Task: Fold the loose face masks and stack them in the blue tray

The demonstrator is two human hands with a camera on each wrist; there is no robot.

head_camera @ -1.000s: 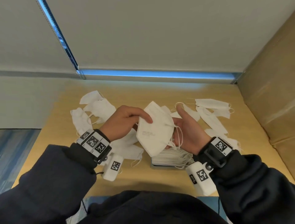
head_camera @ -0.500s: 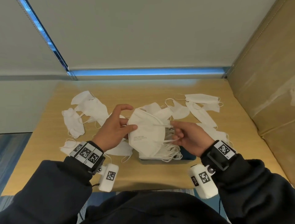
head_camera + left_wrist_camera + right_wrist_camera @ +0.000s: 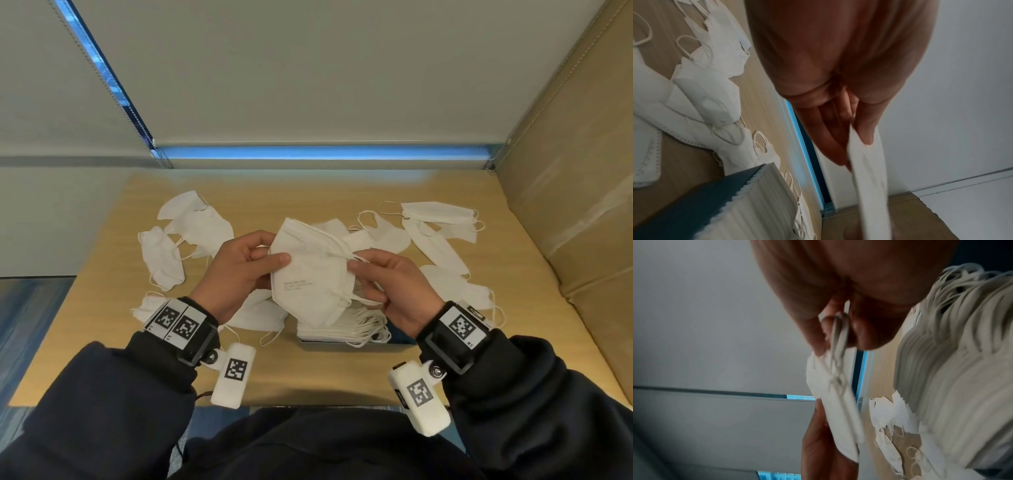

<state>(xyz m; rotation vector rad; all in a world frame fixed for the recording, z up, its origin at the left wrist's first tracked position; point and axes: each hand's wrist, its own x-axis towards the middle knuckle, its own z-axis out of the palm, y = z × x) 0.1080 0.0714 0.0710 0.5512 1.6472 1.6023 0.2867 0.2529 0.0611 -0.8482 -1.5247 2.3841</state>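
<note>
A white folded face mask (image 3: 310, 277) is held in the air above the near middle of the table (image 3: 342, 370), over the stack of folded masks (image 3: 346, 325). The left hand (image 3: 236, 270) pinches its left edge, thumb on the front and fingers behind. The right hand (image 3: 394, 284) pinches its right edge, where the ear loops gather; the right wrist view shows thumb and fingers closed on the loops. The stack fills the blue tray (image 3: 694, 209), whose dark blue wall shows best in the left wrist view.

Loose masks (image 3: 195, 226) lie scattered on the table to the left of the hands, and more loose masks (image 3: 438, 219) lie to the right and far side. The table is light wood grain. Behind its far edge a bright blue strip (image 3: 325, 152) runs below a pale grey blind (image 3: 308, 68). A tan cardboard panel (image 3: 575, 171) stands along the table's right side. Blue patterned floor (image 3: 30, 315) shows on the left. Dark sleeves (image 3: 102, 411) and wrist bands with square markers (image 3: 178, 322) cover the forearms.
</note>
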